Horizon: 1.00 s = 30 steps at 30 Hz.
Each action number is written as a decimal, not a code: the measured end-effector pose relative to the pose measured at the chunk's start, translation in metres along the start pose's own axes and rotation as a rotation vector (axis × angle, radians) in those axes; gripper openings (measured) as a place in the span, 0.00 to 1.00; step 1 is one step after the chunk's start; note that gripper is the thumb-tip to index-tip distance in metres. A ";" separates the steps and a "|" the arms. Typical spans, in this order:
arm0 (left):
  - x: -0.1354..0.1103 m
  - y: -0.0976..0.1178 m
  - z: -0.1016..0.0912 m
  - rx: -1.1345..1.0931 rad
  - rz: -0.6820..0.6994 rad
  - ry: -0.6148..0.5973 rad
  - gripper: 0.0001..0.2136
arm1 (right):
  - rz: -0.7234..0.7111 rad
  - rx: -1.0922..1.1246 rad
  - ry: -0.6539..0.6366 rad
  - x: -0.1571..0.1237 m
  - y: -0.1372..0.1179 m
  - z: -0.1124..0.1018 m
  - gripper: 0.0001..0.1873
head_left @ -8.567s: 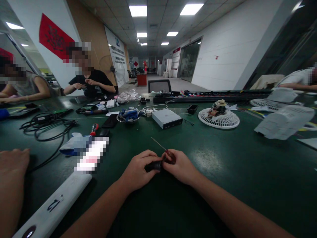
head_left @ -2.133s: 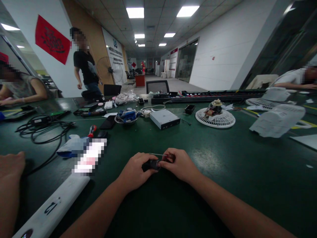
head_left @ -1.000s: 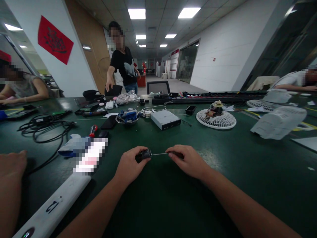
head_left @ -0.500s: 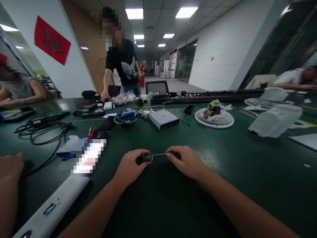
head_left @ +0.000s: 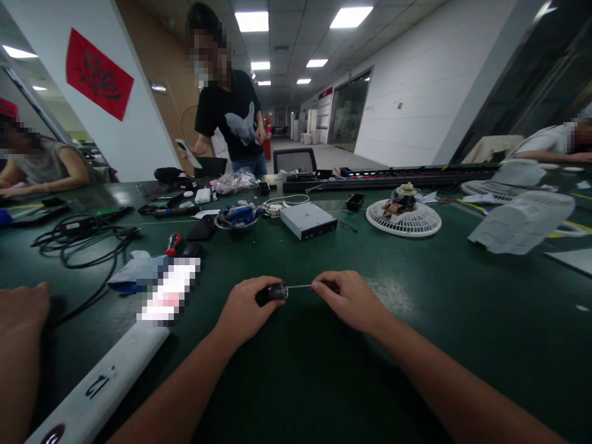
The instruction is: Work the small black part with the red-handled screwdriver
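Nearest us, a long white bar (head_left: 104,376) lies slantwise on the green counter (head_left: 296,376), with another person's hand (head_left: 23,308) at the left edge; farther in, we see the left hand (head_left: 243,308), its grip clamped around a dark cylinder (head_left: 277,291) whose open end faces right; the right hand (head_left: 354,302) has its grip closed on the handle of a slim screwdriver (head_left: 300,286), whose thin shaft runs level to that end; we cannot tell whether its tip goes inside; beyond the bar lie a blue-and-white glove (head_left: 139,271), a red-handled screwdriver (head_left: 172,243) and a tangled black cable (head_left: 78,229); past the hands, we find a metal bowl (head_left: 235,229) of blue items, an optical drive (head_left: 308,220) and a white fan grille (head_left: 404,227); farthest, a standing co-worker (head_left: 235,117) in a black T-shirt holds a flat pale object (head_left: 189,154).
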<state>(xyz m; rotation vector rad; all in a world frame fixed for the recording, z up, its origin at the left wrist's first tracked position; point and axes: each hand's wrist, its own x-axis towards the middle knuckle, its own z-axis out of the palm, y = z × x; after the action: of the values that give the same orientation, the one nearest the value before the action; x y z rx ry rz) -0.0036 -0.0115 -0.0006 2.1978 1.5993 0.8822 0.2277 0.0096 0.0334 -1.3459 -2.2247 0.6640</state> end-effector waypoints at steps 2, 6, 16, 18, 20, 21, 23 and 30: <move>0.000 0.001 0.000 0.014 0.012 0.001 0.16 | 0.022 0.000 0.021 0.000 -0.001 -0.001 0.16; 0.000 0.001 0.000 0.034 0.012 0.005 0.15 | 0.037 0.023 -0.041 0.001 0.000 -0.003 0.17; 0.000 -0.002 0.001 0.045 0.011 0.042 0.16 | 0.043 0.059 -0.059 0.004 0.009 0.001 0.18; 0.000 -0.001 0.002 0.045 0.005 0.018 0.16 | 0.001 0.064 -0.101 0.003 0.008 0.000 0.18; 0.000 0.000 0.002 0.043 0.010 -0.001 0.15 | -0.022 0.096 -0.091 0.003 0.008 0.000 0.18; 0.000 0.000 0.002 0.041 0.012 0.001 0.15 | -0.016 0.101 -0.068 0.003 0.008 0.000 0.18; 0.000 0.000 0.002 0.040 0.009 0.018 0.16 | 0.019 0.076 -0.031 0.004 0.009 0.000 0.18; -0.001 0.001 0.001 0.024 0.009 0.011 0.15 | 0.027 0.085 -0.096 0.003 0.007 -0.001 0.18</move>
<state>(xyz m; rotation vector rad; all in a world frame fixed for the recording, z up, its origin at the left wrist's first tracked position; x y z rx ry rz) -0.0024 -0.0123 -0.0011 2.2217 1.6139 0.8841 0.2317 0.0156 0.0309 -1.3303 -2.2289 0.8402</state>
